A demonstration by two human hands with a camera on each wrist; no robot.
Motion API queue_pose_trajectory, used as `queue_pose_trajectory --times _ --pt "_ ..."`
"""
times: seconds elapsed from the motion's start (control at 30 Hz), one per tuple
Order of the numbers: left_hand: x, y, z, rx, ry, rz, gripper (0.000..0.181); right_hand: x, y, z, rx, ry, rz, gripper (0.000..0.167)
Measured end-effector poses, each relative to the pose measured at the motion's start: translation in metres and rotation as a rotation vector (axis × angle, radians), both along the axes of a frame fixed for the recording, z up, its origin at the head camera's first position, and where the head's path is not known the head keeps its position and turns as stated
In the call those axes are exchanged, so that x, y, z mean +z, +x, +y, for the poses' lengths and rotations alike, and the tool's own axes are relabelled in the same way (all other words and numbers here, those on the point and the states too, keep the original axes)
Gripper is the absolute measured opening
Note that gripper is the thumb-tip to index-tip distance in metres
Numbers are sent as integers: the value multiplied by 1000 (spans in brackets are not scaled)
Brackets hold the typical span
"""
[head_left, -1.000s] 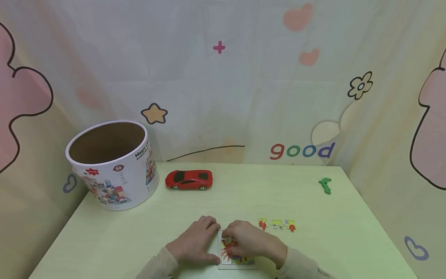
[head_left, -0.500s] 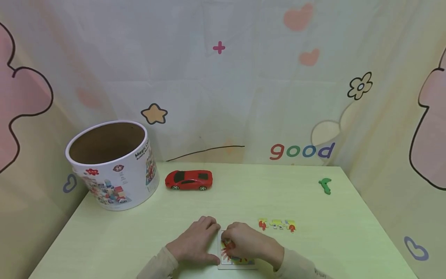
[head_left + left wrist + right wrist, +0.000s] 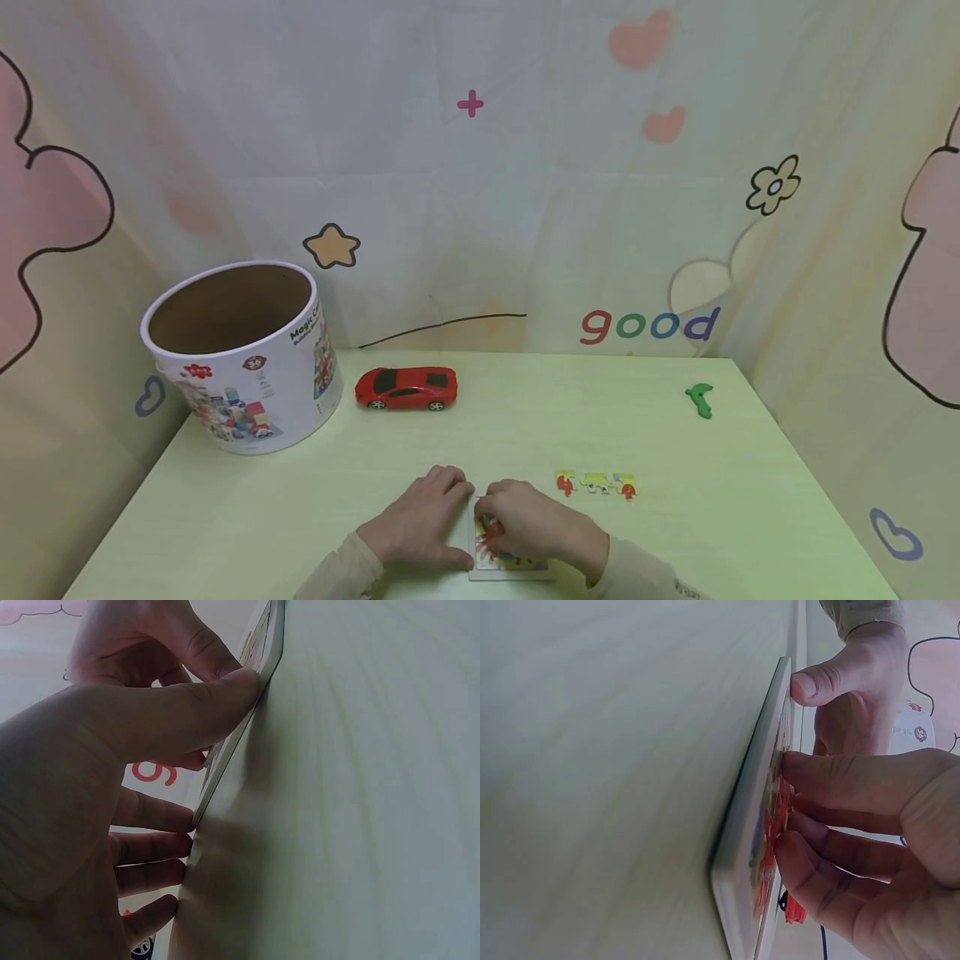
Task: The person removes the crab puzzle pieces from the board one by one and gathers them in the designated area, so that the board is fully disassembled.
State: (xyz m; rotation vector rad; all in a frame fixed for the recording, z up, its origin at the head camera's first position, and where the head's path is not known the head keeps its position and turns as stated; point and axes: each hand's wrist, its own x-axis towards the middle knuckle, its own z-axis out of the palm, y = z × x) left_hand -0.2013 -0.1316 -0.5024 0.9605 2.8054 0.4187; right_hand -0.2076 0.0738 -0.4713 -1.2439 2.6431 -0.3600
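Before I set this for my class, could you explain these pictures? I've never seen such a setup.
There is no machine: a person's bare left hand and right hand do the work. The head view comes from a camera worn on the head, looking forward and down; each close view comes from a camera on one wrist. On the pale table are a large white bucket, a red toy car, a small green object and three loose puzzle pieces. The left hand touches the edge of a flat puzzle board. The right hand touches the picture on it; whether it pinches a piece, I cannot tell.
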Motion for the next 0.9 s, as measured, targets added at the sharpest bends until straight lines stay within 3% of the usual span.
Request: queue_pose_trajectory --times 0.4,0.67,0.9 --pt "2 0 1 12 -1 -26 81 3 1 -1 -36 -6 -39 20" --pt "0 1 -1 10 3 -3 81 2 0 -2 -30 -9 -3 21" --pt "-1 0 -1 6 14 -5 79 2 -2 -2 -60 -6 -29 22"
